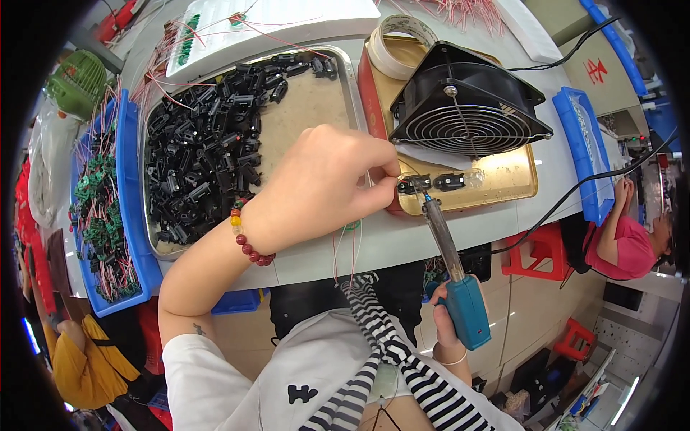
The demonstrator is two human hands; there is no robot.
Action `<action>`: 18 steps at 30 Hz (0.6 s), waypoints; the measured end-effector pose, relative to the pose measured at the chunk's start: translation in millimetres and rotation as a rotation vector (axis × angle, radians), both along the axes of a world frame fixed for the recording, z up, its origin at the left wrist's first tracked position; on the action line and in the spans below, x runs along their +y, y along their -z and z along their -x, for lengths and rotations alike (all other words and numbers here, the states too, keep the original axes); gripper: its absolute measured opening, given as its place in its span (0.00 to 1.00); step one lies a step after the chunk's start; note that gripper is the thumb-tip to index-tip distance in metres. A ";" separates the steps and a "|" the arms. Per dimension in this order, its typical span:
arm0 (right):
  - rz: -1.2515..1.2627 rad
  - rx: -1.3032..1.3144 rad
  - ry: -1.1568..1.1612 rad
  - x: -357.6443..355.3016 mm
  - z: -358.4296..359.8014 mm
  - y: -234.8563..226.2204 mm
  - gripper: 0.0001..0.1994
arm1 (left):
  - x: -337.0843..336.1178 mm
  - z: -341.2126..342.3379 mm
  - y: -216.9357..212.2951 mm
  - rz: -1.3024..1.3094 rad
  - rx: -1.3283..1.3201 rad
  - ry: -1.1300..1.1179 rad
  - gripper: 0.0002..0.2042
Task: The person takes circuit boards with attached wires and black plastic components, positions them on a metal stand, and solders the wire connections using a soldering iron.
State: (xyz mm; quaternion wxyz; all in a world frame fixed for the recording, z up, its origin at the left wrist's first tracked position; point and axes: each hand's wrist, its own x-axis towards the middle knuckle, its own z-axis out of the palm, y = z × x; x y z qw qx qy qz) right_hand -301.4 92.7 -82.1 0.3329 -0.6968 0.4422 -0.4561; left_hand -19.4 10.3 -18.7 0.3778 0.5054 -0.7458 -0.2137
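Observation:
My left hand [327, 179], a beaded bracelet at its wrist, pinches a thin wire beside a small black part [411, 185]; the fingertips partly hide the wire. Red and white wires [356, 244] trail below this hand, next to a bit of green circuit board [351, 226]. In my right hand [447, 334] is a teal soldering gun [466, 309], pointed up and away from me. Its tip meets the black part or is very close to it. Another black part [450, 182] sits just to the right, on the golden tin [512, 188].
A metal tray [352, 82] with a heap of black parts [208, 144] lies left. Beyond it stands a blue bin [133, 215] of wired green boards. A black fan [467, 100] and tape roll [392, 61] rest on the tin. A black cable [568, 197] crosses the table's right side.

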 end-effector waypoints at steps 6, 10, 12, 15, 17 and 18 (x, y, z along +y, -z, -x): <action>0.025 0.027 -0.014 -1.0 0.0 -1.9 0.08 | -0.3 1.5 2.5 0.017 -0.005 0.003 0.03; -0.018 -0.007 -0.002 2.0 1.9 2.8 0.10 | -0.3 2.5 4.4 0.029 0.003 0.005 0.03; -0.039 -0.008 0.011 2.5 2.3 3.2 0.12 | -0.2 2.7 4.8 0.028 0.012 0.002 0.03; -0.055 0.003 -0.002 2.0 3.7 2.2 0.13 | 0.1 3.0 4.3 0.027 0.029 0.007 0.03; -0.057 0.008 0.005 2.2 3.2 2.1 0.13 | 0.0 3.4 3.6 0.026 0.035 0.004 0.03; -0.059 0.012 0.012 2.4 3.1 2.1 0.13 | -0.2 3.5 3.9 0.026 0.035 0.004 0.03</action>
